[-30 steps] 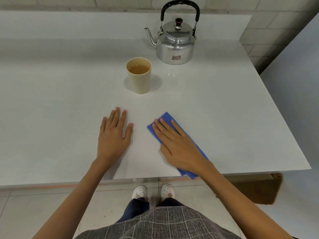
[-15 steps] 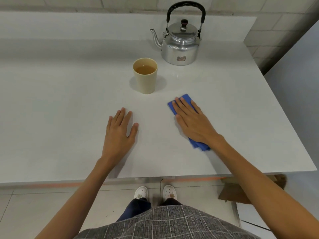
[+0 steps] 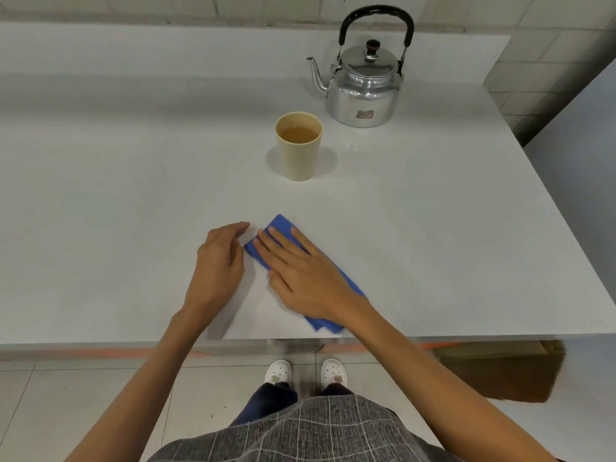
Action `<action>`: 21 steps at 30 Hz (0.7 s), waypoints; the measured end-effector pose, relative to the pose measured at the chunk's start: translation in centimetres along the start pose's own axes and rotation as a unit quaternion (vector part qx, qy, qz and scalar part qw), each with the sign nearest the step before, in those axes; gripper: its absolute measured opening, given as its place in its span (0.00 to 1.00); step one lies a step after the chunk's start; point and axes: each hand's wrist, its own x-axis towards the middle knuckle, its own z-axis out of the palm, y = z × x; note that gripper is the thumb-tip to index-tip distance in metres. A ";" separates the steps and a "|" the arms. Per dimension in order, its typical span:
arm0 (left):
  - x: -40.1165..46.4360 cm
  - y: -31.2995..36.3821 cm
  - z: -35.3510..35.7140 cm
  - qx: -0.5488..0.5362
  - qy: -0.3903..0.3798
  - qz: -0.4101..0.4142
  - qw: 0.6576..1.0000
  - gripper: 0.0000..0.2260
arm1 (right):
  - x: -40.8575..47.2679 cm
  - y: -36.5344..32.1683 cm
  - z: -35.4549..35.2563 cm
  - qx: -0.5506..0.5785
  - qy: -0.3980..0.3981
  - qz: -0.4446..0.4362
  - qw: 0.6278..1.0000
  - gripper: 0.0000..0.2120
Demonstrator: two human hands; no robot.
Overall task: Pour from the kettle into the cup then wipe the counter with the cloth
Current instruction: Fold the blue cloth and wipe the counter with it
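Note:
A shiny metal kettle (image 3: 363,91) with a black handle stands at the back right of the white counter (image 3: 133,195), spout pointing left. In front of it a beige cup (image 3: 299,151) holds brownish liquid. A folded blue cloth (image 3: 281,225) lies near the counter's front edge. My right hand (image 3: 300,271) presses flat on the cloth, fingers spread, covering most of it. My left hand (image 3: 220,261) rests just left of the cloth, fingers loosely curled and holding nothing, its fingertips close to the cloth's corner.
The counter's right edge drops off beside a grey wall panel (image 3: 573,228). A tiled wall (image 3: 533,38) runs behind the counter. A brown box (image 3: 500,371) sits under the counter at the right. My white shoes (image 3: 306,373) stand on the tiled floor below.
My right hand has slid the cloth back toward the front edge and leftward, after going out to the right. My left hand has lifted off flat and curled beside the cloth.

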 end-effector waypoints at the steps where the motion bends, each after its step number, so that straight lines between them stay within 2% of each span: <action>1: -0.3 -0.2 -0.2 0.000 0.000 0.004 1.000 0.16 | -1.1 -0.2 0.0 0.008 -0.008 -0.012 1.000 0.26; 5: -1.1 -0.4 -1.2 0.002 0.015 0.032 0.999 0.14 | -6.0 1.4 -0.4 0.024 -0.034 -0.037 0.998 0.27; 8: -1.9 -0.3 -2.1 -0.009 0.028 0.040 0.999 0.13 | -7.0 3.3 -0.8 0.038 -0.024 0.008 0.999 0.26; 11: -2.8 -0.1 -2.9 -0.024 0.046 0.017 0.998 0.13 | -4.2 3.2 -0.5 0.007 -0.001 0.059 0.998 0.26; 17: -4.4 0.6 -3.4 -0.118 0.046 -0.107 0.986 0.15 | 4.8 -1.0 0.2 0.034 0.059 0.188 0.980 0.26; 21: -4.7 1.4 -3.3 -0.196 -0.024 -0.219 0.955 0.18 | 8.7 -2.8 -0.5 0.142 0.023 0.219 0.965 0.26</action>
